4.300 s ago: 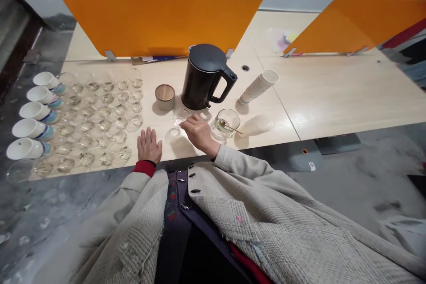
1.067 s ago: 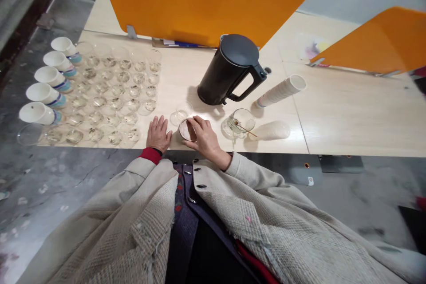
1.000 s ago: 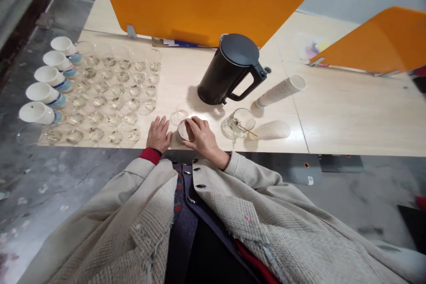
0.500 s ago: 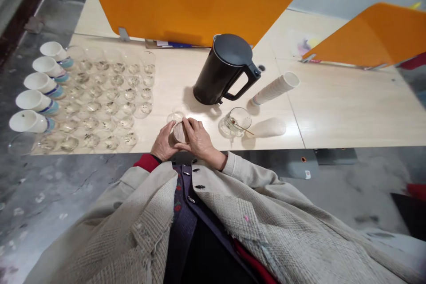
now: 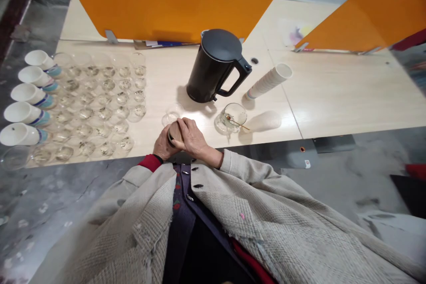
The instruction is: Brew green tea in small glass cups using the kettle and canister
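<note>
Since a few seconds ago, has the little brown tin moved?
Yes. The tin left its spot beside the black kettle and is now at the near edge of the table, between left hand and right hand.

The screens [image 5: 173,0] at the far side are bright orange. The kettle [image 5: 213,64] is black and the table [image 5: 333,93] is pale wood. At the left, the cups [image 5: 25,113] are white with blue stripes, and the glasses [image 5: 100,97] beside them are clear. The paper cups [image 5: 268,81] at the right are white. The tin [image 5: 175,132] has a brown top. The coat [image 5: 266,230] is beige with a coarse weave, its cuff [image 5: 149,163] is red, and the vest [image 5: 179,217] under it is dark blue with red flowers.
</note>
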{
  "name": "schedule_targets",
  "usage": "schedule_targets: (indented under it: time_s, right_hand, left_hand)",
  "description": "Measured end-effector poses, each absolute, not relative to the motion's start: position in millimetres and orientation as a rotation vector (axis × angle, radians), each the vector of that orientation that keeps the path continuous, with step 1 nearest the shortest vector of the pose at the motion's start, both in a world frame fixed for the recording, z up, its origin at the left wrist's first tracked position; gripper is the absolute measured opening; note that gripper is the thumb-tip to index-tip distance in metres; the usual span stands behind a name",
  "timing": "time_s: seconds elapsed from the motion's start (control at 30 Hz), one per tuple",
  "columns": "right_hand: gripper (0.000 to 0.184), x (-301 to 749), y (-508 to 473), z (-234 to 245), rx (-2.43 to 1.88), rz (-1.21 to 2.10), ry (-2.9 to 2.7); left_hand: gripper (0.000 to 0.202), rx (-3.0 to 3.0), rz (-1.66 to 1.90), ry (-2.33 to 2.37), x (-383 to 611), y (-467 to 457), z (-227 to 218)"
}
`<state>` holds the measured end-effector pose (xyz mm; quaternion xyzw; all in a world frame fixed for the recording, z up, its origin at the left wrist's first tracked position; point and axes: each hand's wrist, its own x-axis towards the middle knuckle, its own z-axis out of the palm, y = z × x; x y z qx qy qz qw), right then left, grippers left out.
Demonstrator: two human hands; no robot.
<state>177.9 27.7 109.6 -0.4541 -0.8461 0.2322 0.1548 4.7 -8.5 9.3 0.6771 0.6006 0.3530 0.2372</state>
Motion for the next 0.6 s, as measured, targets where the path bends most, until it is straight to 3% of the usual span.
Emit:
schedule_targets:
  time_s: [0.27, 0.6]
  right_hand:
    - [0.093, 226.0, 18.3, 105.2, -1.289, 0.532, -2.177]
    - [0.09, 265.2, 25.5, 44.0, -1.651, 0.605, -2.265]
  left_hand:
    - [0.099, 1.846, 0.997, 1.626, 3.5, -7.8, 19.5]
    - [0.103, 1.87, 1.031, 1.614, 0.0, -5.9, 20.4]
